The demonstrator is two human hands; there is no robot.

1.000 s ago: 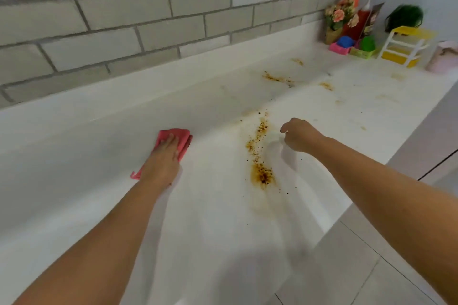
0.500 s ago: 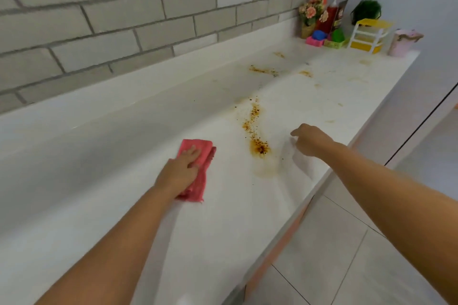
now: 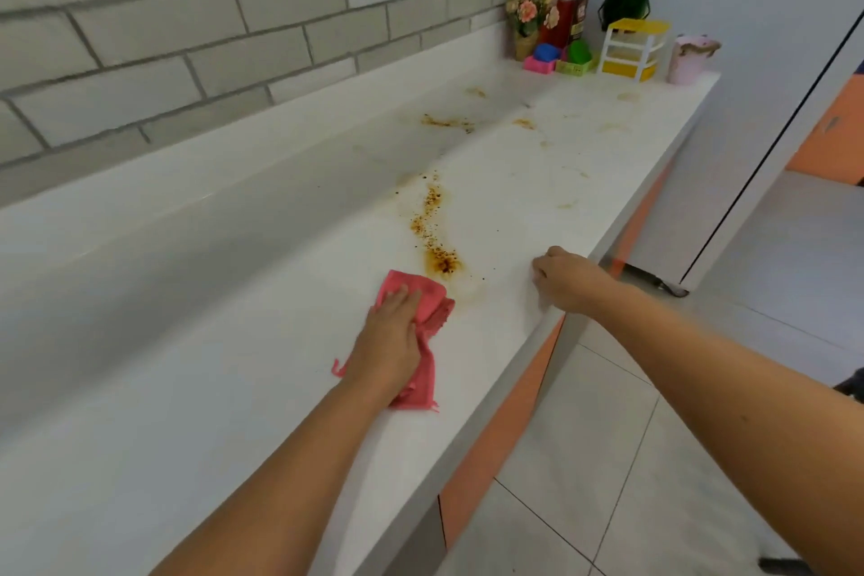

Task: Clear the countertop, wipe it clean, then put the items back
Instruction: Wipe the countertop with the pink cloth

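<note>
The cloth (image 3: 423,327) is pressed flat to the counter (image 3: 224,388) under the left hand (image 3: 390,339), just short of the stain (image 3: 439,260), presumably for wiping it. The right hand (image 3: 568,278), loosely curled and empty, is rested near the front edge, perhaps for support. The items (image 3: 603,37) are crowded at the far end; nothing is blocking the stain.

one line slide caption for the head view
Left hand presses a pink cloth beside a brown stain on the white countertop.
</note>
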